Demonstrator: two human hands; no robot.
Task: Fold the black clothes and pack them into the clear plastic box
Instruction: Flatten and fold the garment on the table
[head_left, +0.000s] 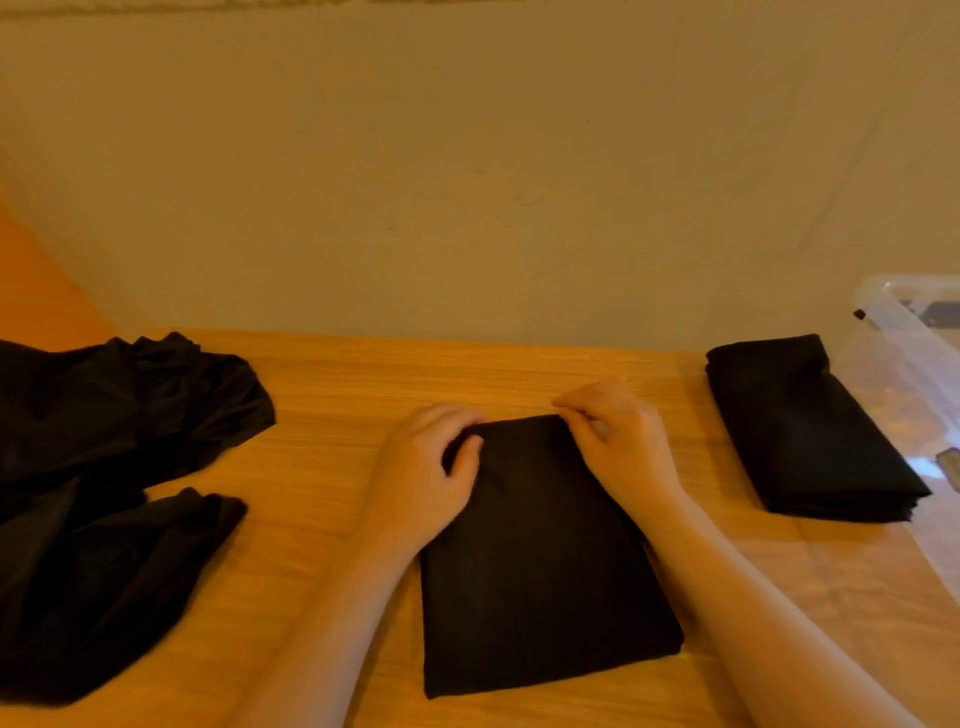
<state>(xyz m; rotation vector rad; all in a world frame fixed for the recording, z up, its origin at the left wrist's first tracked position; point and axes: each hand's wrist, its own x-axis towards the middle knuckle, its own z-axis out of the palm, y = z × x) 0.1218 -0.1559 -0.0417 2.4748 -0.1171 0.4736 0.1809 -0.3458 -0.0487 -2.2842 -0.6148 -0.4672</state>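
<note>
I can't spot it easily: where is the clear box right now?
In the head view, the box sits at the table's far right edge, just beyond the folded stack.

Wooden table (332, 395) with light grain fills the near half of the view, its far edge touching a plain beige wall (467, 182). Wall surface matte, faint scuffs, a pale strip along its top edge. At far left an orange surface (36, 291) shows beside the table. Warm yellowish indoor light, soft shadows.
</note>
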